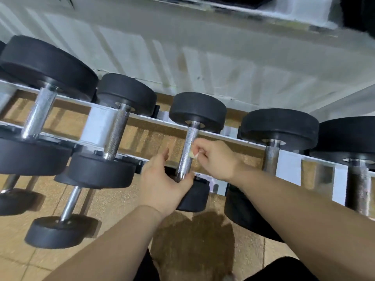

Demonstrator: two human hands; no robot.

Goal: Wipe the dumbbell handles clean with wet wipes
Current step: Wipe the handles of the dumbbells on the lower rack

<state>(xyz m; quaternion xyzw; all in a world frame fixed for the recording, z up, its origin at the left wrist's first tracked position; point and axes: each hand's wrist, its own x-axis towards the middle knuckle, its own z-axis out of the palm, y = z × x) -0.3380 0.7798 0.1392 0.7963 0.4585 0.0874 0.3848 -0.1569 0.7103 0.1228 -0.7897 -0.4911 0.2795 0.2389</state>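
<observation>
Pinched in the right hand (215, 159), a wet wipe (193, 155) meets the dumbbell handle (187, 148); left hand (162, 179) rests loose-fingered on its near head (195, 197).

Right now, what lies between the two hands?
In the head view, the dumbbell handle lies between the left hand and the right hand, which presses a wipe against it.
</observation>
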